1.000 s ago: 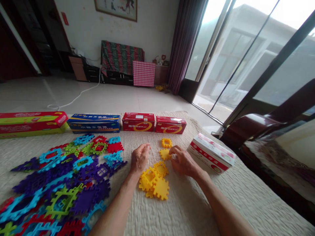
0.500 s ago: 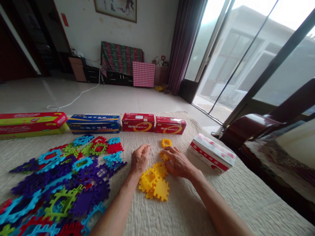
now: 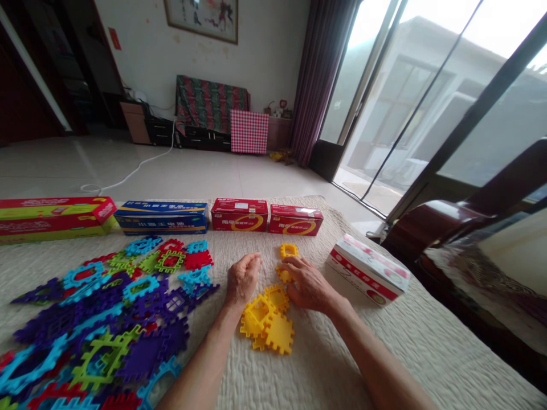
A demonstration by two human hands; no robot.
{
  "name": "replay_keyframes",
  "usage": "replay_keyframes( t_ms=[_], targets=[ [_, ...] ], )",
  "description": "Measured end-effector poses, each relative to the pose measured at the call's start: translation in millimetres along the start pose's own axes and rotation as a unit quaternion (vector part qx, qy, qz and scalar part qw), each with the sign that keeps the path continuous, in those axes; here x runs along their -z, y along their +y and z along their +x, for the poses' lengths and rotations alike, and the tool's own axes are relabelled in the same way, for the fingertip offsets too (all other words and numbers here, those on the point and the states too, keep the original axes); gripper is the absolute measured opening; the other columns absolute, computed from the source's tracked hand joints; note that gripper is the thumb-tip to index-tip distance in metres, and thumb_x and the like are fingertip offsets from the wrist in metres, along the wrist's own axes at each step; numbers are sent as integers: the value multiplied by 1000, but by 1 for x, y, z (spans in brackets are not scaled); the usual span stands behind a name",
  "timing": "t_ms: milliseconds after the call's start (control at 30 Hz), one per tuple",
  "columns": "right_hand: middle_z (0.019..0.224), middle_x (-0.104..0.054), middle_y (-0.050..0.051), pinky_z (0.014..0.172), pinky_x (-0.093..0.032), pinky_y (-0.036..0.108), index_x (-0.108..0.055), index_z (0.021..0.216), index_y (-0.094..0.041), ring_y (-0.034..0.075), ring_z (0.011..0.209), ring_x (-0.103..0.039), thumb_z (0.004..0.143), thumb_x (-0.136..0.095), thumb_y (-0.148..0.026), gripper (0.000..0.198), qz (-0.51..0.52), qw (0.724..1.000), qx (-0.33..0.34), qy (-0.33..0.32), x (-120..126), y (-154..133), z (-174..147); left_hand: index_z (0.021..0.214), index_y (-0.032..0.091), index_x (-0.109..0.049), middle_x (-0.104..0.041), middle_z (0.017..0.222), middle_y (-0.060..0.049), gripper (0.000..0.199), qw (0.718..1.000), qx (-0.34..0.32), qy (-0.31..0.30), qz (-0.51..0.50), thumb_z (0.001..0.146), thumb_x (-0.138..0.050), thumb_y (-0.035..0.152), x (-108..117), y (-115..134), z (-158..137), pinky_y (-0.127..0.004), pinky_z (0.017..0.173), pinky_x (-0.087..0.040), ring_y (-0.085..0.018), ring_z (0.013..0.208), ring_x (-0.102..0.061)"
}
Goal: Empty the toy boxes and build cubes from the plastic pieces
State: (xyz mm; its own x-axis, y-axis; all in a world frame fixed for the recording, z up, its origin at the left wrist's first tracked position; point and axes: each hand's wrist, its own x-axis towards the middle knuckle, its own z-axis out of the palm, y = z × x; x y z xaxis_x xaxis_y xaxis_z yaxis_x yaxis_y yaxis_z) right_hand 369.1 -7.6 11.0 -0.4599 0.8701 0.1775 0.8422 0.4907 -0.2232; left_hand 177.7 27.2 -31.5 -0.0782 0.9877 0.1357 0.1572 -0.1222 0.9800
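Hands sit close together at the middle of the cream bedspread (image 3: 325, 364). My right hand (image 3: 308, 285) lies palm down with its fingers loosely spread, the tips resting on a small yellow piece (image 3: 282, 274); I cannot tell whether it pinches that piece or only covers it. My left hand (image 3: 241, 279) is loosely curled, fingers drawn together, holding nothing I can see. Between the two wrists, at 6 o'clock from the hands, lies the yellow cluster (image 3: 267, 323) of interlocking foam tiles, touching the heel of the right hand. At 12 o'clock from the right hand, just beyond its fingertips, a lone yellow frame tile (image 3: 289, 250) lies flat. Toward 9 o'clock spreads the mixed pile (image 3: 106, 319) of purple, blue, green and red tiles. At 3 o'clock stands a white and red box (image 3: 367, 270). Along 12 o'clock runs a row of boxes (image 3: 239, 214), red, blue and green.
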Motion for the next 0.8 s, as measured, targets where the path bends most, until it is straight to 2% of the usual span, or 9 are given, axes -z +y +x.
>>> replay_keyframes(
  t_ms=[233, 433, 567, 667, 800],
  targets=[
    [116, -64, 9, 96, -47, 38, -64, 104, -19, 22, 108, -59, 68, -53, -8, 39, 47, 999, -10, -10, 3, 3, 0, 99, 15, -70, -74, 93, -9, 36, 1000, 0, -5, 5, 83, -50, 41, 1, 0, 0, -29, 79, -49, -21, 90, -67],
    [113, -66, 7, 96, -48, 39, -63, 101, -23, 21, 108, -59, 70, -57, -8, 35, 60, 998, 4, 7, 0, 12, -3, 100, 15, -70, -74, 93, -9, 36, 1000, -3, -4, 8, 83, -50, 40, 0, 2, 0, -30, 80, -50, -22, 90, -68],
    [121, -64, 7, 99, -43, 46, -61, 107, -24, 24, 112, -57, 73, -63, -15, 35, 53, 996, 25, 62, 7, 23, 4, 98, 15, -70, -75, 92, -9, 35, 1000, -2, -3, 4, 82, -51, 39, 0, 2, -1, -31, 81, -50, -23, 90, -68],
    [121, -62, 9, 97, -44, 45, -60, 109, -22, 24, 111, -58, 71, -61, -10, 40, 61, 992, 25, 108, 12, 35, 19, 96, 16, -71, -75, 92, -9, 33, 1000, -6, -4, 3, 82, -51, 38, 0, 2, -1, -31, 82, -50, -22, 90, -68],
    [113, -63, 10, 91, -48, 42, -61, 108, -20, 23, 102, -61, 73, -61, -12, 36, 78, 990, 16, 113, 12, 50, 40, 97, 17, -71, -75, 91, -8, 33, 1000, -10, -2, 9, 81, -52, 38, 1, 1, -1, -31, 82, -50, -22, 89, -68]
  ],
)
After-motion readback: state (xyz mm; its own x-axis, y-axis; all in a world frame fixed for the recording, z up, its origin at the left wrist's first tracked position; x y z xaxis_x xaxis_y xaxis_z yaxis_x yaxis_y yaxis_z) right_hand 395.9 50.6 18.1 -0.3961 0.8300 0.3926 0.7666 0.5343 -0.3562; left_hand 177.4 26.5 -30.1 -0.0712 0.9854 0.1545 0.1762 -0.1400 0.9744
